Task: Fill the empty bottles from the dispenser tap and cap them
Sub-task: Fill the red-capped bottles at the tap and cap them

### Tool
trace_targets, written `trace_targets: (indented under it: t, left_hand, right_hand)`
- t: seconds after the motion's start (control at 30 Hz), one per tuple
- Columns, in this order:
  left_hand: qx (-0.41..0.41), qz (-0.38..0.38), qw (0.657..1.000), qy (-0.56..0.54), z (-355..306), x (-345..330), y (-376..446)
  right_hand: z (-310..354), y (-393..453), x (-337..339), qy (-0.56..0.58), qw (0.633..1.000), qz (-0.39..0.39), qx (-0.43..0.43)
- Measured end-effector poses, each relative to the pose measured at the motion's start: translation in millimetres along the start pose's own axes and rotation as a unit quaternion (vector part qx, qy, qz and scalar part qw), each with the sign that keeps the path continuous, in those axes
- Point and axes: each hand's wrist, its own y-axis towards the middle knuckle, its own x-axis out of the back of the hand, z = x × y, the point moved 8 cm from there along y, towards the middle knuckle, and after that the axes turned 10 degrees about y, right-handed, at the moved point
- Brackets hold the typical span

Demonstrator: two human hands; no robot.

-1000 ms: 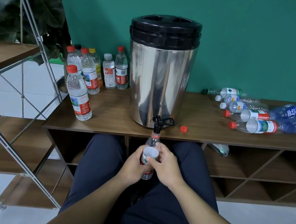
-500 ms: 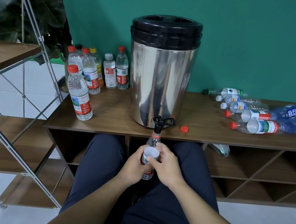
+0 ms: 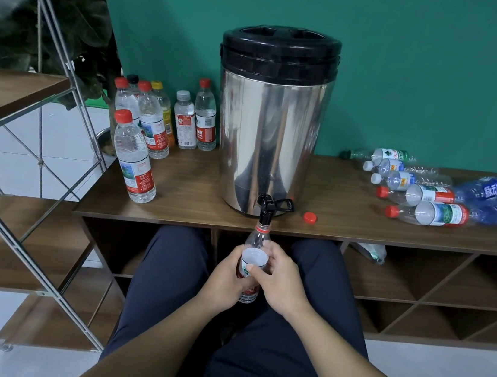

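Dispenser: one steel dispenser (image 3: 268, 134) with a black lid stands on the wooden table (image 3: 192, 193), against the green wall.
Tap: one black tap (image 3: 264, 211) at the dispenser's base, projecting past the table's front edge; its handle points to the right.
Bottle under the tap: one clear bottle (image 3: 253, 255), uncapped, upright, its neck right below the tap spout, in front of the table edge and above the person's lap. How full it is cannot be told.
Left hand: the left hand (image 3: 224, 280) wraps the bottle's lower body from the left, fingers curled round it.
Right hand: the right hand (image 3: 279, 279) grasps the same bottle from the right, thumb across the label.
Loose cap: one red cap (image 3: 309, 217) lies on the table just right of the tap.
Standing bottles: seven upright capped bottles (image 3: 154, 125) on the table left of the dispenser; four caps red, one black, one yellow, one white. The nearest red-capped one (image 3: 134, 160) stands alone, closer to the front edge.
Lying bottles: seven bottles lying on their sides (image 3: 436, 194) at the right end of the table, well apart from the dispenser; two of them are blue, and the caps that show are two red, two white and one green.
Below the table: one crumpled clear plastic item (image 3: 370, 251) in a compartment to the right.
Shelf: one metal-framed wooden shelf (image 3: 16, 94) at the left.
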Motion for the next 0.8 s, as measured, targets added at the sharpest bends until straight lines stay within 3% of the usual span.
trace_targets:
  t: [0.8]
  left_hand:
    - [-0.001, 0.0, 1.0, 0.006, 0.7, 0.7, 0.5]
  right_hand:
    - [7.3, -3.5, -0.4, 0.007, 1.0, -0.005, 0.003]
